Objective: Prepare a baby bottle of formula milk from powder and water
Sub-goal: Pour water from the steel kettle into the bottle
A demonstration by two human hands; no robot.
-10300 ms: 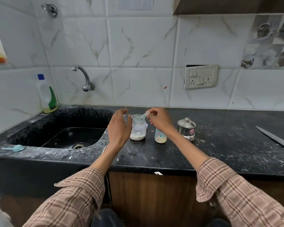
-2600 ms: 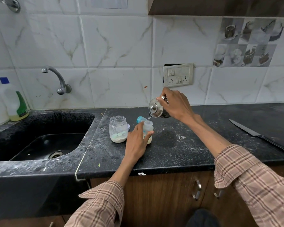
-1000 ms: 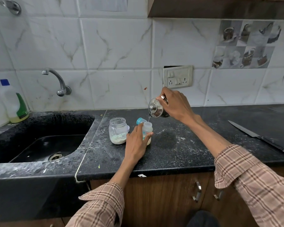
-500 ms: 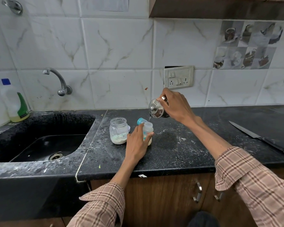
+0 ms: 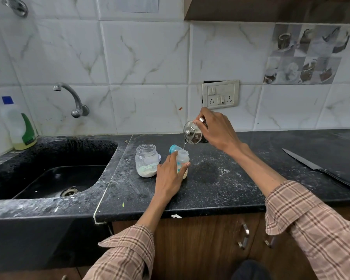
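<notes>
While two plaid sleeves reach in from the bottom edge, the left hand [image 5: 169, 174] curls its fingers and thumb round the baby bottle [image 5: 182, 161], which stands upright on the black counter [image 5: 220, 184] with pale powder or liquid at its bottom. Just left of the bottle sits an open clear jar [image 5: 146, 160] holding white powder with a pale green scoop lying in it. A blue cap [image 5: 173, 148] shows right behind the bottle's mouth, between jar and bottle. Above and slightly right of the bottle, the right hand [image 5: 216, 130] grips a small steel pot [image 5: 193, 132] tilted toward the bottle, its lid still on, and a thin stream of water [image 5: 184, 146] runs from its rim down to the bottle's open mouth. Further right a long knife [image 5: 319, 168] lies on the counter. To the left is the dark sink [image 5: 55, 176], with a wall tap [image 5: 72, 100] above it and a detergent bottle [image 5: 18, 126] at the corner. A switch plate [image 5: 220, 94] is set in the marble tiles behind.
</notes>
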